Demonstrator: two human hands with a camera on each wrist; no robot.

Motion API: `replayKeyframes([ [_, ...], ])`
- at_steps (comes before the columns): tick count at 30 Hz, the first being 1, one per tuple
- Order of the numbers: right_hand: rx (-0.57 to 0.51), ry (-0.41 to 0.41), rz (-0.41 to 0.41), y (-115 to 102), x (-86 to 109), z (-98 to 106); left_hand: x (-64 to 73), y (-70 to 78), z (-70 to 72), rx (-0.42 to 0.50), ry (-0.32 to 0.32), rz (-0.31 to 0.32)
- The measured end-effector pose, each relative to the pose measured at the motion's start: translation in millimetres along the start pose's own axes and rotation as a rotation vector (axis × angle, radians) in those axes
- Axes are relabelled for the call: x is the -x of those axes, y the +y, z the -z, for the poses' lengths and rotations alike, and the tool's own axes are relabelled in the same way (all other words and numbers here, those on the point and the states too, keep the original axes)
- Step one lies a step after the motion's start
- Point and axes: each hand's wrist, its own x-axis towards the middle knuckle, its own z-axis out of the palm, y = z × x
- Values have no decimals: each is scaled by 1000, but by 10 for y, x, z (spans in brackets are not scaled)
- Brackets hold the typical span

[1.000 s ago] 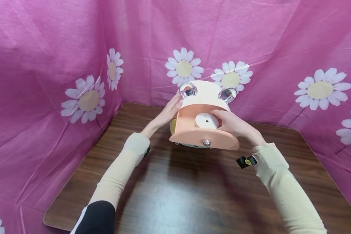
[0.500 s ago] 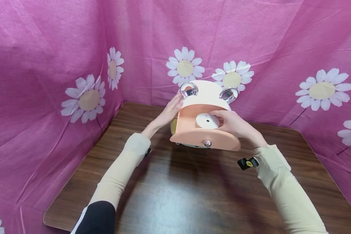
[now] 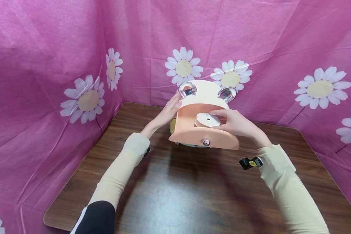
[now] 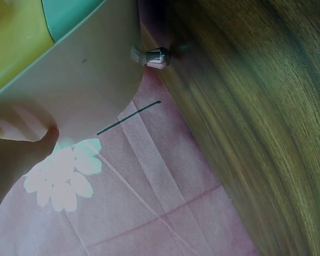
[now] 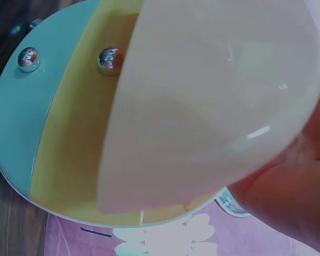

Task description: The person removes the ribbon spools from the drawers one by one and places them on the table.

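A white rounded drawer box [image 3: 207,92], shaped like an alarm clock with two chrome bell-like pieces on top, stands towards the back of the table. Its peach top drawer [image 3: 188,136] is pulled out, with a chrome knob on the front. Inside that drawer is a white spool [image 3: 202,121] with a small central hole, tilted slightly. My right hand [image 3: 240,124] pinches the spool's right side. Straight fingers of my left hand [image 3: 168,112] rest on the left side of the box. Yellow [image 5: 69,154] and teal [image 5: 24,117] drawer fronts appear below in the right wrist view.
The box stands on a brown wood-grain table [image 3: 163,195] with rounded corners. Pink cloth [image 3: 146,29] printed with white daisies hangs close behind and along both sides.
My right hand has drawn slightly up and to the right, and the spool has risen and tilted a little in the drawer. My left hand and the box stay nearly still.
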Motion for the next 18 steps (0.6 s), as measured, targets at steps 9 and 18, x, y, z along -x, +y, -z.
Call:
replayKeyframes([
  [9, 36, 39, -134, -245, 65, 39, -3, 1, 8, -14, -6, 8],
  [18, 23, 72, -164, -283, 144, 118, -9, -26, 2, 11, -11, 4],
])
